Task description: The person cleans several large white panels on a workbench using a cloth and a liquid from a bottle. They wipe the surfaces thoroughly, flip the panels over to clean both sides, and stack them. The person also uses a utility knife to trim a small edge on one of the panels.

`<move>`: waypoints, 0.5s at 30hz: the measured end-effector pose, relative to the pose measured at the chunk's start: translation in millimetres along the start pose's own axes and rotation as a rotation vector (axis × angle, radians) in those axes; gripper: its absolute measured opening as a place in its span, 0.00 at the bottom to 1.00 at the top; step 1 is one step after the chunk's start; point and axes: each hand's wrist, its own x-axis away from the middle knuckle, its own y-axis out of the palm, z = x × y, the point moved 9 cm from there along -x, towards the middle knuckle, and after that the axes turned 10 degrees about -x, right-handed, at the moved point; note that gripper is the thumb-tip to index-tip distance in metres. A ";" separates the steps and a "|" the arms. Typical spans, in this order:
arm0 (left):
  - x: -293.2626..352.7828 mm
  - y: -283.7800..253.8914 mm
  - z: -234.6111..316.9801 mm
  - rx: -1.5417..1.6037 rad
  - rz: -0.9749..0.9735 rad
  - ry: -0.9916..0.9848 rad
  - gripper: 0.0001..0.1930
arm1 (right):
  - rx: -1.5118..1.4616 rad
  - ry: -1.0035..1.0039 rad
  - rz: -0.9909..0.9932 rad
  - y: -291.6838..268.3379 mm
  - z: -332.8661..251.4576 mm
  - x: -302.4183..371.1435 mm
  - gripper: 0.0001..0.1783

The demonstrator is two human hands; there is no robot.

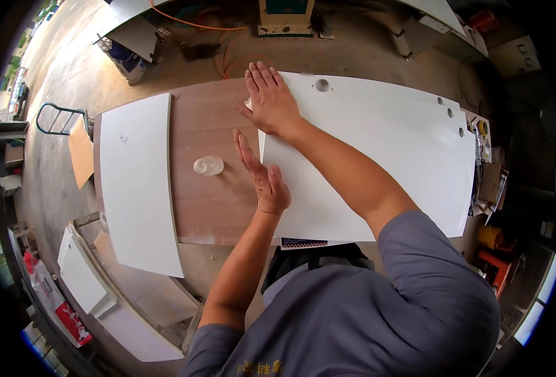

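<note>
A large white panel (pixel 378 163) with round holes lies on the brown tabletop (pixel 209 213) in front of me. My right hand (pixel 272 100) reaches over the panel's far left corner, palm down with fingers stretched out. A small white scrap (pixel 248 103) shows beside its thumb; its kind and whatever is under the palm are hidden. My left hand (pixel 262 179) is at the panel's left edge, turned on its side, fingers extended and thumb apart, holding nothing visible. To its left is a small clear bottle or jar (pixel 209 166) with a whitish look.
Another white panel (pixel 138 182) lies along the table's left end. A frame with white boards (pixel 127 301) stands at the lower left, near a hand cart (pixel 62 119). Tools and boxes (pixel 488 169) crowd the right end. An orange hose (pixel 193 24) runs across the floor beyond.
</note>
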 end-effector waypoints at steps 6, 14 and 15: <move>3.1 -10.7 -10.5 0.096 0.064 -0.079 0.39 | 0.082 0.186 -0.020 -63.3 125.7 153.4 0.46; 2.0 -0.4 -6.0 0.278 -0.014 -0.193 0.37 | 0.203 1.248 0.318 -147.9 366.0 418.3 0.52; 0.1 -2.0 -10.6 0.329 -0.018 -0.259 0.37 | 0.148 0.977 0.309 -127.9 300.6 363.5 0.50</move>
